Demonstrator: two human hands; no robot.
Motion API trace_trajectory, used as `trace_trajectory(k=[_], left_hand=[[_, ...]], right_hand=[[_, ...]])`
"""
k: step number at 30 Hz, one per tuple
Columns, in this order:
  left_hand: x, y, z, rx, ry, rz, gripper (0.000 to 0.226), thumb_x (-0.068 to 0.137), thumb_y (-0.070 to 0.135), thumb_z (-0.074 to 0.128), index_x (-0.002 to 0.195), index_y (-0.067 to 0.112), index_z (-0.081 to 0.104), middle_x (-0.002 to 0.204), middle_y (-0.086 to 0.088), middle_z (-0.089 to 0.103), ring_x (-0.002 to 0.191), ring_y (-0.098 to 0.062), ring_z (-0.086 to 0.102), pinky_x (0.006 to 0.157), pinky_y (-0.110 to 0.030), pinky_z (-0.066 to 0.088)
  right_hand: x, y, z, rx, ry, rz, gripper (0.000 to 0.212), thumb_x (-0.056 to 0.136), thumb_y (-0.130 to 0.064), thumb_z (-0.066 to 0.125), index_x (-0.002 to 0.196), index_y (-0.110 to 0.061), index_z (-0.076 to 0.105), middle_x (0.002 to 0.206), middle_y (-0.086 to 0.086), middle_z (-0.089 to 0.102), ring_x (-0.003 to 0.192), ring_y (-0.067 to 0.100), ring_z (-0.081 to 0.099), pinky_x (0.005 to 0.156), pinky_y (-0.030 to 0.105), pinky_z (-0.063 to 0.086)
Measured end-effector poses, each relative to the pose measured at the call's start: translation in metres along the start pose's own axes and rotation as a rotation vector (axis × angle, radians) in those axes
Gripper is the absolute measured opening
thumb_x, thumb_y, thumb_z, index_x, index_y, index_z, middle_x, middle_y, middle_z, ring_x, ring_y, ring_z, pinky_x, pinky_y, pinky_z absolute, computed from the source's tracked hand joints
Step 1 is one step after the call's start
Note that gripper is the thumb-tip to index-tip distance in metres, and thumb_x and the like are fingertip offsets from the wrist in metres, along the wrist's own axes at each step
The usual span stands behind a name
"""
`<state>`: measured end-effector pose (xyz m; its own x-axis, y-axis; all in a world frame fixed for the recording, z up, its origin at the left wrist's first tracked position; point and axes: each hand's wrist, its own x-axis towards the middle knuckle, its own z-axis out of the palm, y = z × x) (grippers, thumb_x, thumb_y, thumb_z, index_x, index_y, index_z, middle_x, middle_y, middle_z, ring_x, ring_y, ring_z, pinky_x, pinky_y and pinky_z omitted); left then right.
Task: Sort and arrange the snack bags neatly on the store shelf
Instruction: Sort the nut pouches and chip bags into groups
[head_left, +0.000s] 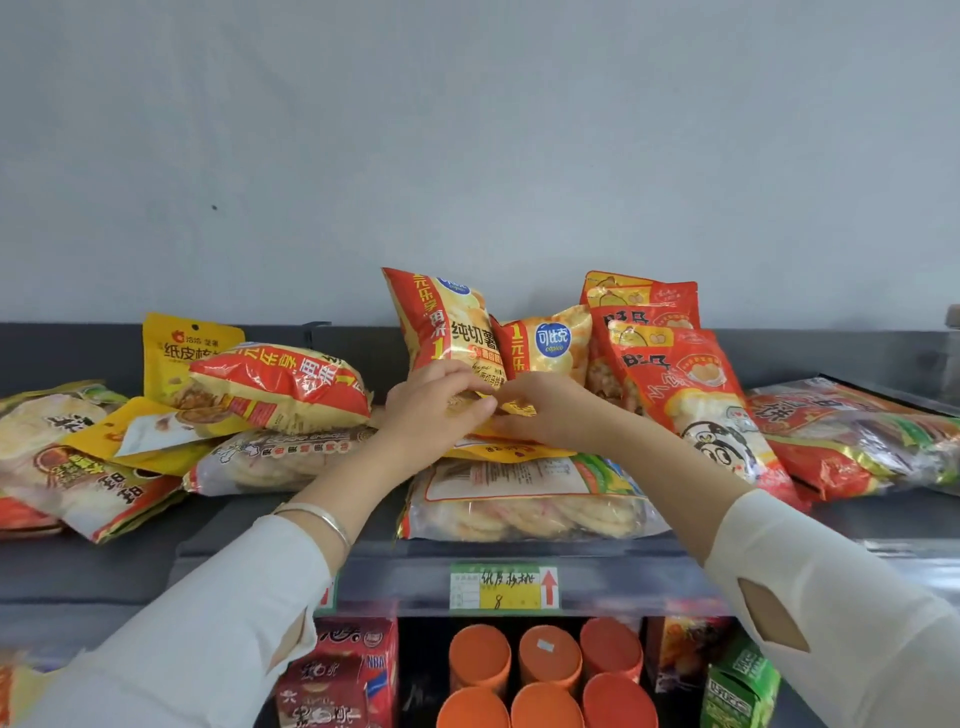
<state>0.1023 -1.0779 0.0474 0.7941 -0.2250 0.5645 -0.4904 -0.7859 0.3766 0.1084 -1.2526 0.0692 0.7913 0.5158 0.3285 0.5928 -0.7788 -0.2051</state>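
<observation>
Right above the price tag, up on the shelf: a tall chip bag. Stands on its short end, long way up and down, top tipped a bit to the left, front facing out. Held near the bottom by the left hand, fingers curled round it.

Above the price tag and a little right: a small chip bag, also standing up, touching the tall one. Gripped at its bottom edge by the right hand, fingers bent round it.

Just above the price tag, under both hands: a flat clear cracker bag, lying long way left to right.

Up and right of the price tag: red cracker bags, leaning, pressed close against the small chip bag.

Up and left of the price tag: another chip bag, lying on its side on a pile, with a yellow nut bag behind.

Below the price tag: orange round lids.
</observation>
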Motion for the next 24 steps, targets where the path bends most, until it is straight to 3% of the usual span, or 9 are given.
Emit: trace_trajectory(k=[5,7,9,12,15,18,20,22,24], left_hand=[[-0.031,0.006,0.004,0.117,-0.064,0.228,0.076,0.071,0.074,0.025,0.124,0.029,0.057,0.135,0.011,0.049,0.129,-0.01,0.038,0.108,-0.038,0.019],[-0.039,0.006,0.009,0.276,-0.125,0.273,0.065,0.078,0.07,0.038,0.127,0.031,0.054,0.137,0.013,0.047,0.13,-0.01,0.035,0.107,-0.035,0.015],[-0.042,0.006,0.009,0.297,-0.099,0.266,0.038,0.09,0.043,0.052,0.125,0.029,0.056,0.134,0.012,0.05,0.128,-0.012,0.04,0.108,-0.035,0.02],[-0.047,0.009,0.004,0.202,-0.023,0.141,0.031,0.093,0.018,0.053,0.124,0.023,0.059,0.125,0.004,0.061,0.115,-0.02,0.054,0.097,-0.037,0.043],[-0.056,0.018,0.004,0.278,0.025,0.089,0.031,0.095,0.016,0.048,0.125,0.023,0.055,0.118,0.0,0.061,0.109,-0.022,0.054,0.08,-0.03,0.042],[-0.061,0.024,0.009,0.314,0.023,0.125,0.031,0.096,0.017,0.047,0.126,0.023,0.055,0.128,0.005,0.057,0.119,-0.017,0.048,0.096,-0.031,0.035],[-0.061,0.022,0.013,0.309,0.007,0.129,0.034,0.097,0.016,0.045,0.128,0.024,0.055,0.136,0.007,0.053,0.129,-0.013,0.043,0.107,-0.032,0.027],[-0.06,0.019,0.015,0.27,-0.037,0.091,0.036,0.098,0.013,0.043,0.129,0.025,0.056,0.14,0.007,0.05,0.134,-0.014,0.037,0.11,-0.034,0.025],[-0.057,0.019,0.014,0.18,-0.101,0.023,0.037,0.098,0.011,0.042,0.128,0.026,0.058,0.14,0.006,0.049,0.134,-0.016,0.037,0.111,-0.037,0.028]], right_hand=[[-0.045,0.003,0.016,-0.251,0.372,-0.201,0.032,0.085,-0.033,0.045,0.088,-0.016,0.072,0.083,0.003,0.063,0.076,0.029,0.058,0.063,0.04,0.049],[-0.057,0.005,0.023,-0.379,0.443,-0.257,0.031,0.082,-0.034,0.046,0.074,-0.018,0.071,0.074,-0.001,0.061,0.069,0.026,0.055,0.059,0.037,0.044],[-0.064,0.006,0.029,-0.47,0.473,-0.303,0.03,0.082,-0.037,0.049,0.07,-0.02,0.071,0.072,-0.003,0.062,0.068,0.024,0.054,0.059,0.036,0.043],[-0.07,0.008,0.037,-0.491,0.378,-0.392,0.039,0.087,-0.042,0.043,0.078,-0.019,0.073,0.074,-0.001,0.065,0.068,0.024,0.06,0.058,0.032,0.048],[-0.072,0.009,0.044,-0.472,0.286,-0.39,0.048,0.089,-0.052,0.041,0.099,-0.015,0.072,0.087,0.003,0.068,0.077,0.027,0.065,0.062,0.034,0.054],[-0.073,0.008,0.051,-0.505,0.213,-0.275,0.054,0.086,-0.057,0.051,0.126,-0.022,0.057,0.113,0.002,0.062,0.103,0.027,0.06,0.076,0.035,0.049],[-0.072,0.006,0.058,-0.495,0.242,-0.222,0.056,0.087,-0.057,0.051,0.132,-0.024,0.049,0.119,0.002,0.059,0.111,0.027,0.056,0.08,0.036,0.049],[-0.071,0.005,0.064,-0.503,0.308,-0.209,0.051,0.087,-0.055,0.051,0.128,-0.025,0.054,0.109,0.002,0.065,0.101,0.027,0.062,0.072,0.035,0.05],[-0.069,0.003,0.066,-0.51,0.423,-0.231,0.036,0.087,-0.049,0.053,0.111,-0.027,0.067,0.081,-0.003,0.07,0.074,0.023,0.069,0.053,0.027,0.046]])
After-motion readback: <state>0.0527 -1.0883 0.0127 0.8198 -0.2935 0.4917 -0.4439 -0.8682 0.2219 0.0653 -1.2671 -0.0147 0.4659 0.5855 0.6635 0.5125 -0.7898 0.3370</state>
